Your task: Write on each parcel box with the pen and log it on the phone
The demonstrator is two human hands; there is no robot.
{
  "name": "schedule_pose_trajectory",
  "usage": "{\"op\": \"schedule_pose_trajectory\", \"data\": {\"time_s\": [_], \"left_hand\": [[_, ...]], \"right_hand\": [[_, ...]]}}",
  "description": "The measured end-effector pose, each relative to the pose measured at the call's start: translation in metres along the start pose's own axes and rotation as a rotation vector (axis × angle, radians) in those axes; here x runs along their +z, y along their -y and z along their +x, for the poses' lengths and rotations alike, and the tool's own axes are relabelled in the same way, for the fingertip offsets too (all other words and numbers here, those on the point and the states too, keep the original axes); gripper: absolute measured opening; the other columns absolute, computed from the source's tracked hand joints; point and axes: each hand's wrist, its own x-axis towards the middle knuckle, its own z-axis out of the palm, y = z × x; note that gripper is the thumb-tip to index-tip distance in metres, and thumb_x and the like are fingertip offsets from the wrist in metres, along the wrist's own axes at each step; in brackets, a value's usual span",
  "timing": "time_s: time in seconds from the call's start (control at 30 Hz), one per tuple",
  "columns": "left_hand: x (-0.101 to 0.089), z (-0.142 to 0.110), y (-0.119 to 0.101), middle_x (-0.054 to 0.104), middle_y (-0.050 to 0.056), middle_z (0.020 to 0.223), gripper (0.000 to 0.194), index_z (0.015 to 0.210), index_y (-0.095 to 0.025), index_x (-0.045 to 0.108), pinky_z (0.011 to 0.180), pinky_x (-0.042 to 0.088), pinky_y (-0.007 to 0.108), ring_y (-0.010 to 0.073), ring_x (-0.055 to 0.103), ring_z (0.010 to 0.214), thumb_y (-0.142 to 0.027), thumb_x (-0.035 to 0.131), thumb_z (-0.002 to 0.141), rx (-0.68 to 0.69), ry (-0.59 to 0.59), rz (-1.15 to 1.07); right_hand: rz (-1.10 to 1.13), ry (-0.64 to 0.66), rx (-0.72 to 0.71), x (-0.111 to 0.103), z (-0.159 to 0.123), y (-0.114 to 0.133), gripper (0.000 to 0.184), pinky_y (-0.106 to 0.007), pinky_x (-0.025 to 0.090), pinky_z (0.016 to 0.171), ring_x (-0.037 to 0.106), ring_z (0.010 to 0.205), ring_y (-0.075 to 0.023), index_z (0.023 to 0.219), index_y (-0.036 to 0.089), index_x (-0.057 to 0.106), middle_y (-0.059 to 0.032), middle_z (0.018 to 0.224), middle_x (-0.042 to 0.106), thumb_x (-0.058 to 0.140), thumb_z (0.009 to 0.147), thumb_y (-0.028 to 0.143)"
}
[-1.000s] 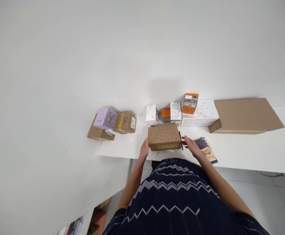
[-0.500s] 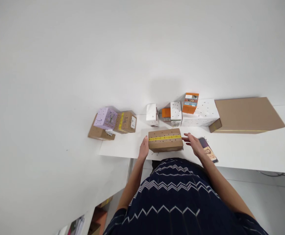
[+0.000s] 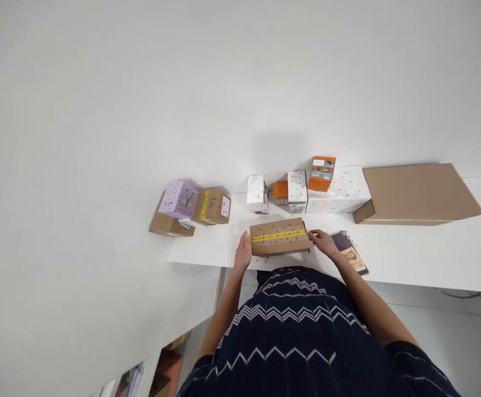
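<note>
A brown cardboard box (image 3: 279, 227) with small dark dots and a yellow tape strip along its top lies in front of me on the white table. My left hand (image 3: 243, 251) rests against its left end, fingers stretched out and lying flat. At the opposite end, my right hand (image 3: 322, 242) has its fingers bent and drawn together at the box's edge. A dark gap shows at the upper right corner of that end. What exactly the right fingertips pinch is too small to see. A phone (image 3: 351, 255) lies just beyond my right wrist.
Along the wall stand a lilac box (image 3: 179, 199), a taped brown box (image 3: 212, 207), a white box (image 3: 257, 194) and a dotted white box (image 3: 297, 191). An orange box (image 3: 322, 173) sits on a long white box (image 3: 343, 190). A large brown carton (image 3: 417, 193) lies at right.
My right fingers, spread and pointing at the box's right end before, are now bent together there. The box has turned slightly, and a dark gap shows at its right end.
</note>
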Motion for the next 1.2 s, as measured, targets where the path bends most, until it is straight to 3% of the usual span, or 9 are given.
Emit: {"op": "schedule_pose_trajectory", "data": {"time_s": [0.13, 0.27, 0.4, 0.53, 0.6, 0.73, 0.87, 1.03, 1.2], "left_hand": [[0.005, -0.007, -0.013, 0.043, 0.014, 0.141, 0.063, 0.137, -0.018, 0.04, 0.112, 0.024, 0.045, 0.0277, 0.035, 0.133, -0.059, 0.029, 0.09, 0.098, -0.108, 0.183], [0.02, -0.014, -0.03, 0.048, 0.017, 0.132, 0.052, 0.13, -0.015, 0.049, 0.109, 0.027, 0.049, 0.0278, 0.037, 0.129, -0.048, 0.033, 0.093, 0.45, -0.223, 0.341], [0.044, -0.016, -0.045, 0.059, 0.013, 0.116, 0.036, 0.112, -0.018, 0.062, 0.106, 0.036, 0.045, 0.0248, 0.047, 0.118, -0.038, 0.039, 0.092, 0.816, -0.081, 0.417], [0.066, -0.011, -0.052, 0.064, 0.009, 0.108, 0.03, 0.107, -0.019, 0.064, 0.104, 0.04, 0.042, 0.021, 0.053, 0.109, -0.031, 0.041, 0.092, 1.052, 0.071, 0.456], [0.073, -0.007, -0.051, 0.065, 0.008, 0.109, 0.03, 0.108, -0.019, 0.063, 0.103, 0.042, 0.042, 0.0203, 0.055, 0.107, -0.029, 0.04, 0.092, 1.087, 0.097, 0.471], [0.081, -0.003, -0.044, 0.064, 0.009, 0.112, 0.031, 0.112, -0.018, 0.062, 0.103, 0.042, 0.043, 0.0219, 0.053, 0.112, -0.028, 0.041, 0.092, 1.089, 0.097, 0.494], [0.086, -0.005, -0.037, 0.063, 0.01, 0.115, 0.033, 0.116, -0.019, 0.061, 0.102, 0.043, 0.043, 0.0222, 0.052, 0.114, -0.028, 0.04, 0.092, 1.08, 0.093, 0.521], [0.089, -0.009, -0.032, 0.064, 0.009, 0.113, 0.033, 0.115, -0.017, 0.061, 0.101, 0.044, 0.044, 0.0243, 0.053, 0.114, -0.027, 0.041, 0.091, 1.084, 0.065, 0.561], [0.09, -0.009, -0.026, 0.064, 0.013, 0.112, 0.033, 0.115, -0.013, 0.062, 0.101, 0.045, 0.042, 0.024, 0.051, 0.117, -0.025, 0.044, 0.089, 1.13, 0.054, 0.517]], "right_hand": [[-0.413, 0.008, 0.012, 0.014, 0.015, -0.013, 0.026, -0.038, 0.046, 0.079, 0.064, 0.093, -0.0292, 0.097, 0.012, 0.063, -0.0182, 0.093, 0.069, 0.06, 0.077, 0.028], [-0.46, 0.021, 0.014, 0.02, 0.015, -0.012, 0.017, -0.041, 0.046, 0.077, 0.064, 0.092, -0.0319, 0.085, 0.012, 0.064, -0.0221, 0.094, 0.068, 0.061, 0.073, 0.024], [-0.392, 0.022, 0.024, 0.015, 0.014, -0.01, 0.009, -0.037, 0.048, 0.072, 0.066, 0.082, -0.0293, 0.065, 0.014, 0.06, -0.0173, 0.075, 0.069, 0.063, 0.068, 0.022], [-0.26, -0.009, 0.054, -0.004, 0.007, -0.009, 0.013, -0.028, 0.048, 0.056, 0.063, 0.055, -0.0182, 0.065, 0.017, 0.056, -0.008, 0.059, 0.066, 0.053, 0.074, 0.026], [-0.11, -0.084, 0.038, -0.017, 0.0, -0.004, 0.013, -0.026, 0.046, 0.05, 0.058, 0.047, -0.0143, 0.069, 0.017, 0.055, -0.0055, 0.06, 0.066, 0.049, 0.075, 0.028], [0.437, -0.296, -0.109, -0.036, -0.019, 0.023, 0.012, -0.025, 0.045, 0.046, 0.054, 0.046, -0.0131, 0.074, 0.02, 0.049, -0.0014, 0.059, 0.062, 0.054, 0.07, 0.031], [0.727, -0.282, -0.269, -0.031, -0.033, 0.066, 0.017, -0.026, 0.043, 0.046, 0.049, 0.043, -0.0118, 0.081, 0.022, 0.048, 0.002, 0.057, 0.057, 0.052, 0.072, 0.036], [0.608, -0.186, -0.389, 0.002, -0.034, 0.094, 0.026, -0.03, 0.049, 0.059, 0.056, 0.057, -0.0143, 0.091, 0.021, 0.053, -0.0023, 0.072, 0.062, 0.049, 0.077, 0.042], [0.281, -0.217, -0.466, 0.029, -0.025, 0.076, 0.022, -0.032, 0.049, 0.069, 0.056, 0.067, -0.017, 0.085, 0.022, 0.051, -0.0022, 0.074, 0.059, 0.046, 0.079, 0.042]]}}
